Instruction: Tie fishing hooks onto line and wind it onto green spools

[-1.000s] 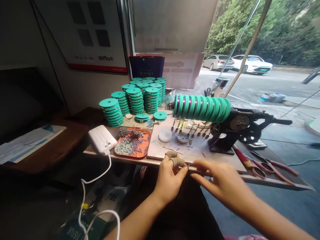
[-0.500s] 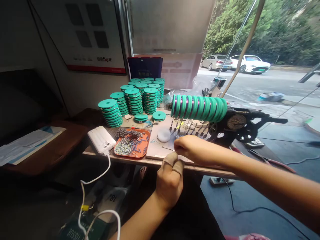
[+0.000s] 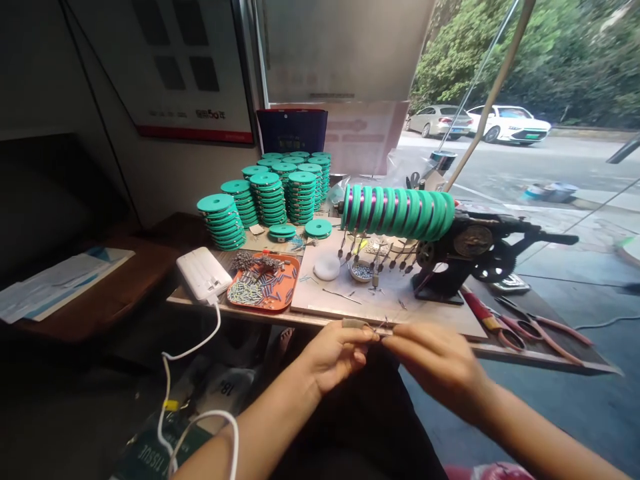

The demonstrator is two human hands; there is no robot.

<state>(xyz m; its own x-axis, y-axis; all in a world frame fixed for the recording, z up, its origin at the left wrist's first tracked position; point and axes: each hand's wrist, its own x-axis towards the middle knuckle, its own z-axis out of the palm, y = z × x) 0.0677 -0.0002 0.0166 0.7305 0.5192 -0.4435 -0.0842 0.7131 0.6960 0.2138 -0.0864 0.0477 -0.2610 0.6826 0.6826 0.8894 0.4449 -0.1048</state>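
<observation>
My left hand (image 3: 334,350) and my right hand (image 3: 434,360) meet fingertip to fingertip just in front of the table's near edge (image 3: 310,320). Both pinch a tiny metal piece (image 3: 381,331) between them, too small to name. Cloth guards cover the left thumb and forefinger. Behind them lies a pale work board (image 3: 380,300) with a small bowl of beads (image 3: 361,271), a white disc (image 3: 327,267) and loose pins. A row of green spools (image 3: 397,212) sits on a black hand-cranked winder (image 3: 475,250), with lines hanging down.
Stacks of green spools (image 3: 273,197) stand at the back left. An orange tray (image 3: 264,289) of small tubes, a white power bank (image 3: 203,275) with its cable, and red-handled pliers (image 3: 530,327) lie on the table. Papers (image 3: 55,280) rest on the left desk.
My right hand pulled back from the bowl on the board to the table's near edge and joined my left hand, which turned its fingertips toward it.
</observation>
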